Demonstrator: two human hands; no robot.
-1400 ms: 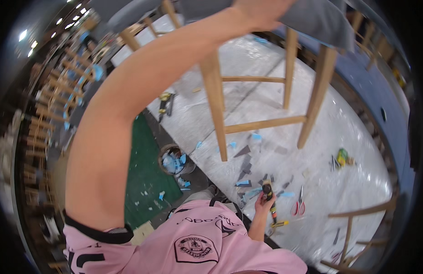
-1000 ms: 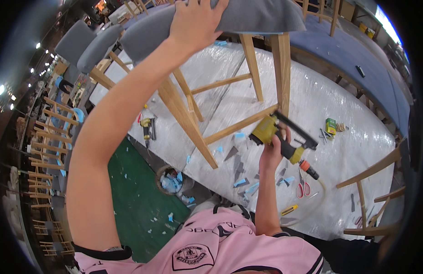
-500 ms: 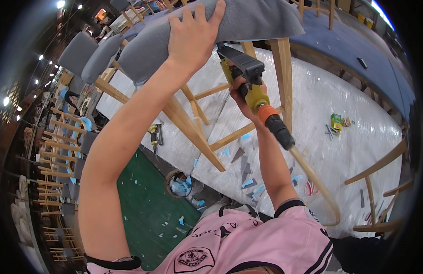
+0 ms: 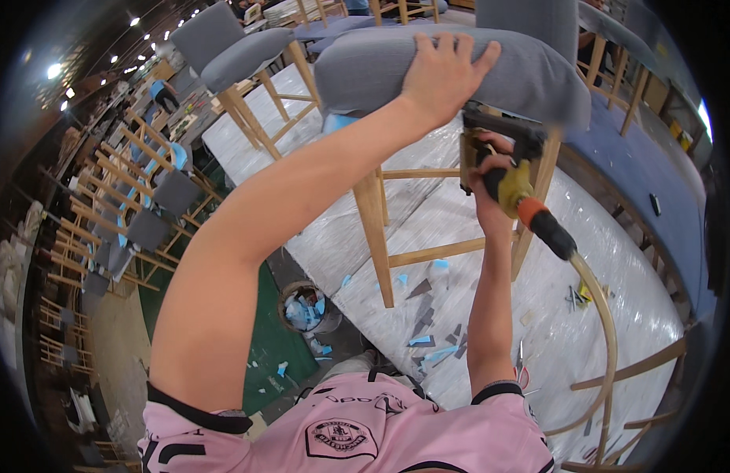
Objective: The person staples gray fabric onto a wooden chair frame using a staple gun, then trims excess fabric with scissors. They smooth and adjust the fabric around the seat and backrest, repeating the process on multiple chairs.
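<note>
Your left hand (image 4: pixel 442 83) lies spread on the near part of a grey cloth-covered chair (image 4: pixel 365 71), fingers apart and pointing far across the seat. Your left forearm crosses in front of the seat's left end. Your right hand (image 4: pixel 491 169) is wrapped around the handle of a yellow and black staple gun (image 4: pixel 516 185), clamped firmly on it. The gun sits just below the near edge of the seat, to the right of your left hand; you cannot tell from here whether its nose touches the cloth. From its orange and black fitting, a pale hose (image 4: pixel 611 339) curves down on the right toward the near side.

The chair stands upright on wooden legs (image 4: pixel 373 236), over a table (image 4: pixel 625 244) wrapped in shiny clear film. Nearer to you on the table lie grey and blue scraps (image 4: pixel 421 319), with red-handled scissors (image 4: pixel 522 375) to their right. To the left of the table, a bucket (image 4: pixel 331 320) holds blue scraps. Far left, another grey chair (image 4: pixel 243 63) stands upright.
</note>
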